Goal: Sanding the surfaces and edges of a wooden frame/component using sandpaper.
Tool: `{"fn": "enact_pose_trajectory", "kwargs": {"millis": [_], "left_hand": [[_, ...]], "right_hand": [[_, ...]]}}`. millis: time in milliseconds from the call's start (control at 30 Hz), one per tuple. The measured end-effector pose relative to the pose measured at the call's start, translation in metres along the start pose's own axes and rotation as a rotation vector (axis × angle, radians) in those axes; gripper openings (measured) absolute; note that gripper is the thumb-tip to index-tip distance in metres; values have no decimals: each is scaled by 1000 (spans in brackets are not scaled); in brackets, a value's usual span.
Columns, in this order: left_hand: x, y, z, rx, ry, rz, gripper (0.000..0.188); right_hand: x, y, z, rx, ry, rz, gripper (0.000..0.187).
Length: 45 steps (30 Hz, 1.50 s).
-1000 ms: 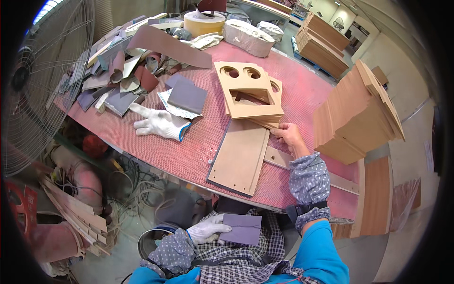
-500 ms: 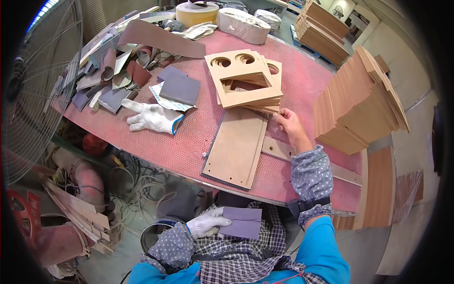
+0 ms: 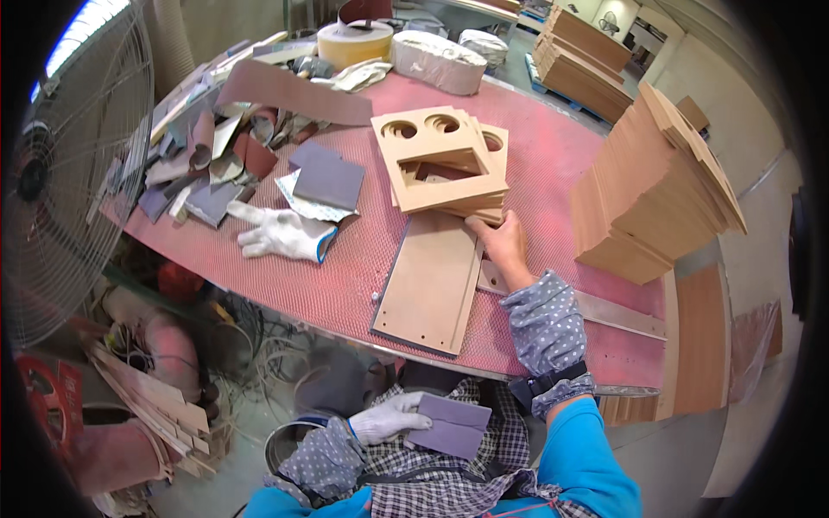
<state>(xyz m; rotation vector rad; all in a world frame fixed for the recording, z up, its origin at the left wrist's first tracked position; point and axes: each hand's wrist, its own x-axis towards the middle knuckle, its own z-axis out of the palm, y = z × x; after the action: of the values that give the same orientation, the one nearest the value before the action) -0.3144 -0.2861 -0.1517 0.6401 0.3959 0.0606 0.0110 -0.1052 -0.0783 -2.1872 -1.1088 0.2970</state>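
Gloved left hand [image 3: 390, 420] and bare right hand [image 3: 504, 243] at a red desk [image 3: 332, 289].
The left grip pinches a purple sheet [image 3: 453, 427] below the desk's near edge; the right grip meets the near right corner of the stacked cut-out panels [image 3: 447, 196], though whether it pinches them cannot be told. These overlap the far end of a plain board [image 3: 427, 285].

The left hand [image 3: 389, 420] holds a purple sheet [image 3: 456, 426]. The right hand [image 3: 504, 242] touches the stacked boards [image 3: 434, 144] on the table [image 3: 544, 147].
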Motion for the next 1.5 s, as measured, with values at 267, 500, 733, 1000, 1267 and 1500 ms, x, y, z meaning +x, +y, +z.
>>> {"fn": "enact_pose_trajectory", "kwargs": {"millis": [267, 500, 733, 1000, 1267, 1500], "left_hand": [[-4, 15, 7, 24, 19, -94, 56], [-6, 15, 8, 63, 73, -50, 50], [-10, 25, 13, 34, 62, -71, 51], [0, 2, -10, -20, 16, -58, 58], [-5, 1, -6, -64, 11, -17, 61], [-5, 49, 23, 141, 134, 103, 49]], "right_hand": [[14, 8, -2, -177, 81, -37, 45], [31, 15, 0, -39, -13, -34, 41], [47, 20, -18, 289, -296, 150, 24], [52, 28, -79, 499, -814, 397, 14], [-8, 57, -151, 513, -551, 138, 9], [-48, 105, -123, -188, 166, -552, 19]]}}
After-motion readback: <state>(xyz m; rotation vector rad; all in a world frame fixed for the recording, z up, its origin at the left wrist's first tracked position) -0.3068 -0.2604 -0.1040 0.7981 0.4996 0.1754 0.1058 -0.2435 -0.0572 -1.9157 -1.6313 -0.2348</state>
